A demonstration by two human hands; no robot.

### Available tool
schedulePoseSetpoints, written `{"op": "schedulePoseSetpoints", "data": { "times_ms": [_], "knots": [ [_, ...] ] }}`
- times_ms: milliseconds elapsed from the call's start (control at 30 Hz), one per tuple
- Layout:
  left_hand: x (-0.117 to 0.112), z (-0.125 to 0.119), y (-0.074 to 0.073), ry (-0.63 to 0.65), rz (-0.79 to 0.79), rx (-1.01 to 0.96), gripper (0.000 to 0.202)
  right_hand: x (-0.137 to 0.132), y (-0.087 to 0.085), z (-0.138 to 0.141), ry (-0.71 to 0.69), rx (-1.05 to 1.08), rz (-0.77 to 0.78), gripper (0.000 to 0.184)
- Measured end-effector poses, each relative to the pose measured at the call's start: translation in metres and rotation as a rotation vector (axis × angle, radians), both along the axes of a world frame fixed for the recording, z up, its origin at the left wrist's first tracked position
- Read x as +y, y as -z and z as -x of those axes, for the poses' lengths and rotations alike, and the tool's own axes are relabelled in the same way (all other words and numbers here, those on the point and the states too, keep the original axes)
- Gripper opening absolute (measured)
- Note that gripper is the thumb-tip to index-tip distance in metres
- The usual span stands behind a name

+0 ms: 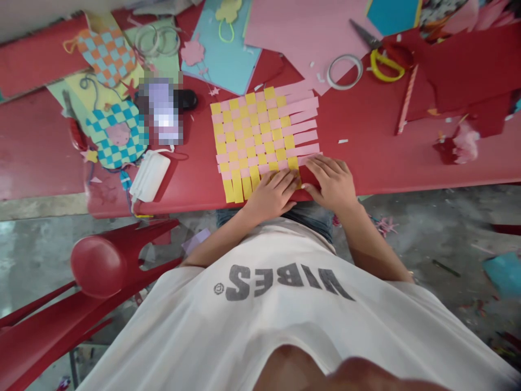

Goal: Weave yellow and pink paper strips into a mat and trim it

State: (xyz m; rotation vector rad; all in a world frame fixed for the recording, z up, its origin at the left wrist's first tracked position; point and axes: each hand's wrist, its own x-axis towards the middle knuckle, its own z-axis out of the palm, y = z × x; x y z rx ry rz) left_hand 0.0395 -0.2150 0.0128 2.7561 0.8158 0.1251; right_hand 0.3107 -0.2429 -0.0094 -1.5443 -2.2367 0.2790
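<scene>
A woven paper mat [252, 127] of yellow and pink strips lies on the red table in front of me. Loose pink strip ends [303, 127] stick out along its right side, and yellow ends [238, 187] hang toward the near edge. My left hand [274, 190] rests flat on the mat's near right part, fingers stretched out over the weave. At the mat's near right corner, my right hand [331, 182] touches the lowest pink strip with its fingertips, the thumb held apart. Both hands cover some of that corner.
Yellow-handled scissors [386, 65], a tape roll [345, 71] and a striped pencil [407, 100] lie beyond the mat. Leftward are a white power bank [150, 176], a blurred-out phone [165, 111] and checkered paper pieces [116, 133]. A red chair [100, 266] stands at lower left.
</scene>
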Motion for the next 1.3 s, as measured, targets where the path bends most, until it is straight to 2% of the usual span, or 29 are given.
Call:
{"op": "schedulePoseSetpoints", "data": {
  "times_ms": [200,400,567,967,1167,1300],
  "knots": [
    [0.000,0.000,-0.002,-0.006,0.011,-0.014,0.066,0.002,0.000,0.001,0.015,-0.006,0.026,0.075],
    [-0.001,0.000,0.001,-0.009,-0.014,-0.033,0.066,0.013,-0.003,0.005,-0.091,-0.024,0.053,0.082],
    [0.001,-0.001,0.001,0.001,0.004,-0.024,0.066,0.018,-0.005,0.006,-0.115,-0.018,0.068,0.090],
    [-0.002,-0.001,0.001,0.009,-0.001,-0.022,0.072,0.023,-0.010,0.010,-0.094,-0.038,0.082,0.091],
    [-0.002,0.000,0.002,0.002,0.015,-0.034,0.073,0.011,-0.001,0.005,-0.067,0.002,0.009,0.091],
    [-0.002,0.001,0.008,0.011,-0.017,-0.073,0.069,0.000,0.004,0.001,-0.091,-0.004,-0.031,0.088]
  ]
}}
